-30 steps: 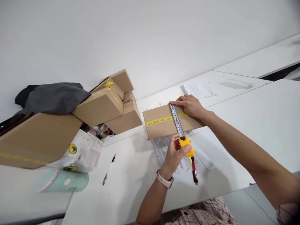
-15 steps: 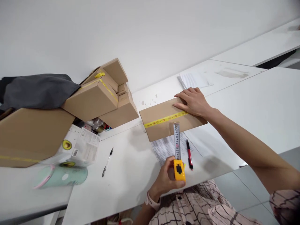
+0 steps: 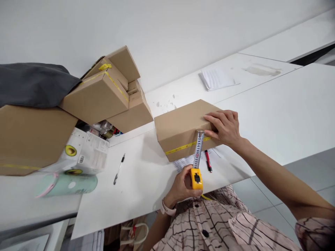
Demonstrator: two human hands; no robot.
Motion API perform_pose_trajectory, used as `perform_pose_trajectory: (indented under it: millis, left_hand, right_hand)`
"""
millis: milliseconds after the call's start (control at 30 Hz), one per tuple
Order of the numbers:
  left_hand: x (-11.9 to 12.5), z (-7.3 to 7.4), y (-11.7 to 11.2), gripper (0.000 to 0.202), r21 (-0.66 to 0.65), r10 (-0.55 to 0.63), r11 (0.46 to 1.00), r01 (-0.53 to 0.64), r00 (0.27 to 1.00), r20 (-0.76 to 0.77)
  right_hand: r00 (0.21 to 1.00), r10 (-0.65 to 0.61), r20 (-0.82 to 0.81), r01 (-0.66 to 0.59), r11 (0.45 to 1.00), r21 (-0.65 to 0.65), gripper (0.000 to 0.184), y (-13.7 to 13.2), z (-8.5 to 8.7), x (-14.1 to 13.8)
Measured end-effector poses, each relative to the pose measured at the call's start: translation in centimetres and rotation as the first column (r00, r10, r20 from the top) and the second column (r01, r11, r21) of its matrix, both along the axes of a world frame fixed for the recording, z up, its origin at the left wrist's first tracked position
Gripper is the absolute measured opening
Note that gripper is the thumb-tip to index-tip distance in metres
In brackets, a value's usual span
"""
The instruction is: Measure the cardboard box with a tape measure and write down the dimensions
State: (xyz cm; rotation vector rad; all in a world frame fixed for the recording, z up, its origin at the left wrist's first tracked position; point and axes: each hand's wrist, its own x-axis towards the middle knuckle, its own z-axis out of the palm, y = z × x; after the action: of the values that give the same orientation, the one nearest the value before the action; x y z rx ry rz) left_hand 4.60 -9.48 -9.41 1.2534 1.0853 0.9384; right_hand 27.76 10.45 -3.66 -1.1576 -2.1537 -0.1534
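My left hand (image 3: 179, 188) is closed round a yellow tape measure (image 3: 196, 179) near the table's front edge. Its metal blade (image 3: 198, 151) is pulled out a short way, and the hooked tip lies at the upper front edge of a brown cardboard box (image 3: 183, 120). Yellow printed tape runs along the box's front face. At the box's right end my right hand (image 3: 225, 127) grips it, fingers on top and thumb on the front near the blade's tip. A printed sheet (image 3: 181, 162) and a red pen (image 3: 208, 161) lie partly hidden under or behind the box.
Several cardboard boxes (image 3: 99, 96) are stacked at the left, with dark cloth (image 3: 34, 85) over them. Nearby are a white carton with avocado pictures (image 3: 89, 153), a mint-green bottle (image 3: 78, 184) and a clear pen (image 3: 119, 169). Papers (image 3: 217, 81) lie by the wall.
The box has tipped so its top face now shows, with the taped face turned lower. My right hand has shifted along its right end. The tape's tip now meets the box's upper front edge.
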Motion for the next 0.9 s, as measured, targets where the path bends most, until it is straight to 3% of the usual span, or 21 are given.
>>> perform_pose_trajectory:
  millis: [200,300,467,567,667,767,833,900]
  left_hand:
    - [-0.2,-0.5,-0.1,0.082,0.014,0.003,1.000,-0.002,0.999,-0.051]
    - [-0.4,-0.8,-0.2,0.085,0.015,0.005,1.000,-0.004,0.998,-0.067]
    - [-0.5,-1.2,-0.1,0.089,0.026,0.000,1.000,0.002,0.997,-0.076]
    - [-0.4,-1.2,-0.1,0.088,0.013,0.000,1.000,0.001,0.996,-0.088]
    - [-0.3,-1.1,-0.1,0.087,0.013,0.011,1.000,-0.010,0.997,-0.075]
    - [-0.3,-1.2,-0.2,0.087,0.010,0.014,1.000,-0.013,0.998,-0.067]
    - [-0.3,-1.3,-0.2,0.088,0.000,0.010,1.000,-0.010,0.997,-0.083]
    - [-0.3,-1.3,-0.2,0.090,-0.023,0.004,1.000,-0.007,0.994,-0.113]
  right_hand:
    - [0.999,0.045,-0.013,-0.045,0.999,0.024,0.065,-1.6,-4.3,0.6]
    - [0.998,0.066,-0.012,-0.065,0.994,0.088,0.060,-0.7,-5.7,1.3]
    - [0.972,0.235,0.030,-0.231,0.912,0.340,0.050,4.0,-5.2,0.9]
    - [0.959,0.279,0.046,-0.274,0.878,0.392,0.043,5.7,-4.1,-0.7]
    - [0.988,0.154,-0.012,-0.144,0.946,0.290,0.033,4.2,-3.6,-2.4]
    - [0.996,-0.084,-0.021,0.085,0.995,0.046,0.027,0.0,-4.3,-3.2]
    - [0.984,-0.133,0.121,0.154,0.971,-0.185,0.032,-3.1,-5.3,-3.2]
    - [0.958,-0.103,0.269,0.206,0.898,-0.389,0.037,-5.6,-6.2,-2.7]
